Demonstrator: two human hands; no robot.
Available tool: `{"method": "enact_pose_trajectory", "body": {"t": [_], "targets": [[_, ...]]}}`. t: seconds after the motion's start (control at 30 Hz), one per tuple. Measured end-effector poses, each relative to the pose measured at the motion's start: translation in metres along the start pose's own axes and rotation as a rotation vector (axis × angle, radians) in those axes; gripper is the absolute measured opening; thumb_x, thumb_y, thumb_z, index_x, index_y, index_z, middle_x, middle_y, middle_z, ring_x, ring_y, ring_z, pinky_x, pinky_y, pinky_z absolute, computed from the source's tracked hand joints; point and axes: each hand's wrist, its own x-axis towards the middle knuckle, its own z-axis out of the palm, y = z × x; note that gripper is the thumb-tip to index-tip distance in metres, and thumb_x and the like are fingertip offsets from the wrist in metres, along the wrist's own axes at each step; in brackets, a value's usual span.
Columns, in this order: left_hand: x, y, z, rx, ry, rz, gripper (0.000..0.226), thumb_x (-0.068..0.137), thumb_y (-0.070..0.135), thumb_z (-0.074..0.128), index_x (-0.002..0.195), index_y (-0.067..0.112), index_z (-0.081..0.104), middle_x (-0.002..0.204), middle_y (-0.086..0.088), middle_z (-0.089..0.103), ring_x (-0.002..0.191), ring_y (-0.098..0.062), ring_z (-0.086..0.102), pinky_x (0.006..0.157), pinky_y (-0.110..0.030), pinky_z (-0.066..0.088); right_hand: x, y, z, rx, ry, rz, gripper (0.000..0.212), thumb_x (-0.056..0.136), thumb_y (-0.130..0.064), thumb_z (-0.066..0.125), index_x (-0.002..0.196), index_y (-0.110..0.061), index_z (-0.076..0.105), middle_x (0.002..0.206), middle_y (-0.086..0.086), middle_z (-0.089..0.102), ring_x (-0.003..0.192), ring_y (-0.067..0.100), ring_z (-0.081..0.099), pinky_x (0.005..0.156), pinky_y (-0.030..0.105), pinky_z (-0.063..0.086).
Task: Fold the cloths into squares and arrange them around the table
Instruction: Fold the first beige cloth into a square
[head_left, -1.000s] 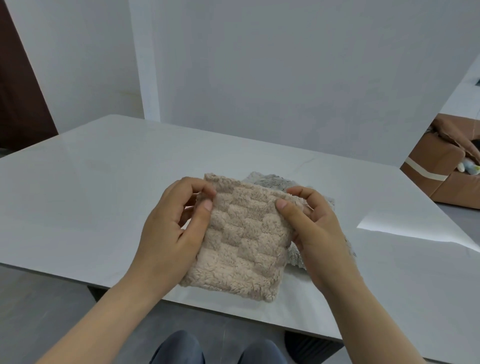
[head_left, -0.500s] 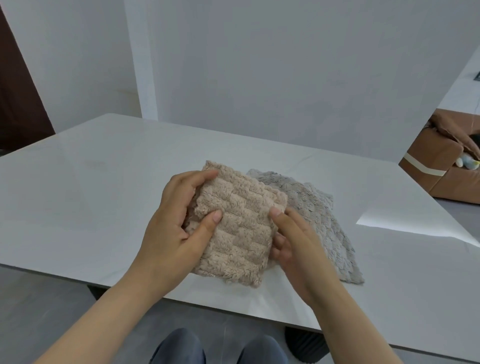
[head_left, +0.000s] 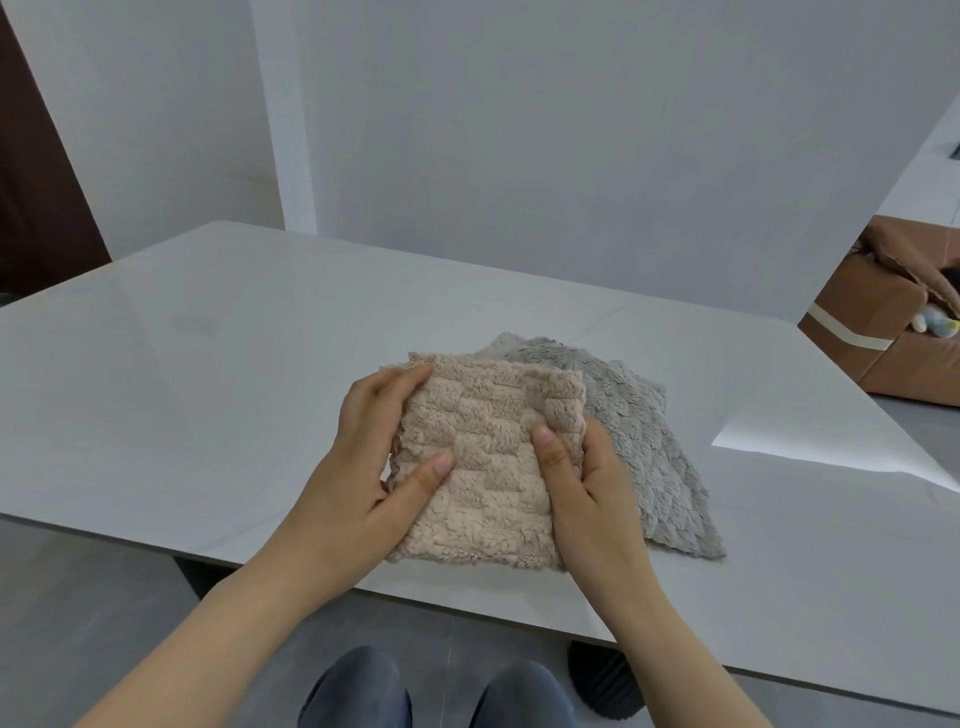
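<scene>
Both hands hold the beige cloth just above the near edge of the counter. The left hand grips its left edge, fingers curled over the top corner and thumb pressed on the front face. The right hand grips the right edge, thumb on the face and the other fingers tucked behind. So each grip is closed on the beige cloth.

A second ago the hands pinched the two top corners and the cloth hung wide in front of the grey cloth, covering most of it. Half a second ago it was drawn in narrower, and the right hand was sliding under its right side. Now the cloth reads as a compact, nearly square pad with thick doubled edges, and the grips have moved down to its sides. The grey cloth shows almost in full, lying flat on the counter behind and to the right, its near corner close to the right wrist.

That suggests the beige fold is done or nearly so, and what remains for it is squaring the edges and setting it at a place on the counter. The grey cloth looks unfolded and untouched, so it is likely next. The rest of the counter shows no placed cloths.
</scene>
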Motion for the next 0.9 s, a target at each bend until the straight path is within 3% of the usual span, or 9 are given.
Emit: {"method": "enact_pose_trajectory", "body": {"t": [0.2,0.33,0.43,0.5,0.6,0.7,0.8,0.9], "targets": [[-0.004,-0.002,0.005,-0.107,0.026,-0.041,0.061,0.08,0.042,0.059,0.136,0.047,0.035,0.132,0.032,0.032,0.121,-0.003,0.05,0.095,-0.036,0.051,-0.001,0.007,-0.012,-0.351,-0.068,-0.096,0.046,0.084,-0.06,0.044,0.093,-0.015,0.053,0.08,0.012,0.066,0.069,0.021,0.059,0.064,0.036,0.047],[-0.008,-0.005,0.005,-0.16,0.044,-0.064,0.059,0.078,0.039,0.062,0.132,0.048,0.04,0.13,0.032,0.038,0.118,-0.005,0.054,0.094,-0.039,0.052,0.0,0.013,-0.024,-0.474,-0.112,-0.075,0.046,0.083,-0.064,0.041,0.093,-0.021,0.054,0.073,-0.004,0.062,0.062,0.008,0.056,0.06,0.027,0.048],[-0.008,-0.009,0.003,-0.151,0.051,-0.067,0.058,0.08,0.038,0.064,0.131,0.049,0.041,0.13,0.032,0.039,0.117,-0.004,0.054,0.091,-0.033,0.051,0.006,0.022,-0.038,-0.647,-0.132,-0.155,0.045,0.09,-0.056,0.042,0.122,-0.028,0.055,0.103,-0.014,0.062,0.094,0.002,0.059,0.083,0.022,0.046],[-0.009,-0.014,0.002,-0.152,0.051,-0.078,0.056,0.083,0.035,0.067,0.129,0.052,0.041,0.129,0.032,0.039,0.114,-0.005,0.056,0.083,-0.024,0.051,0.013,0.031,-0.045,-0.801,-0.211,-0.242,0.046,0.093,-0.046,0.051,0.136,-0.029,0.046,0.13,-0.01,0.05,0.121,0.008,0.047,0.1,0.021,0.036],[-0.009,-0.021,-0.002,-0.151,0.055,-0.113,0.057,0.079,0.037,0.064,0.127,0.055,0.041,0.128,0.033,0.039,0.111,-0.006,0.057,0.076,-0.021,0.051,0.025,0.045,-0.046,-0.953,-0.374,-0.23,0.066,0.09,-0.049,0.055,0.147,-0.037,0.027,0.156,-0.003,0.021,0.145,0.019,0.018,0.118,0.042,0.021],[-0.006,-0.028,-0.006,-0.171,0.059,-0.14,0.056,0.078,0.041,0.07,0.124,0.058,0.042,0.129,0.034,0.039,0.109,-0.005,0.059,0.074,-0.023,0.053,0.039,0.059,-0.036,-1.058,-0.465,-0.168,0.076,0.087,-0.056,0.054,0.15,-0.041,0.014,0.161,-0.003,0.005,0.149,0.022,0.0,0.12,0.051,0.006],[0.001,-0.035,-0.008,-0.184,0.078,-0.155,0.056,0.078,0.039,0.07,0.125,0.056,0.043,0.129,0.034,0.04,0.107,-0.004,0.06,0.074,-0.025,0.056,0.055,0.067,-0.026,-1.066,-0.47,-0.129,0.074,0.088,-0.056,0.053,0.15,-0.04,0.016,0.162,-0.003,0.002,0.149,0.025,-0.003,0.118,0.052,-0.001],[0.011,-0.04,-0.008,-0.21,0.095,-0.159,0.057,0.075,0.036,0.064,0.126,0.052,0.044,0.127,0.034,0.041,0.104,-0.001,0.061,0.069,-0.016,0.054,0.073,0.074,-0.016,-1.06,-0.452,-0.112,0.072,0.089,-0.054,0.053,0.15,-0.039,0.019,0.162,-0.002,0.004,0.149,0.027,-0.001,0.118,0.054,-0.001]]}}
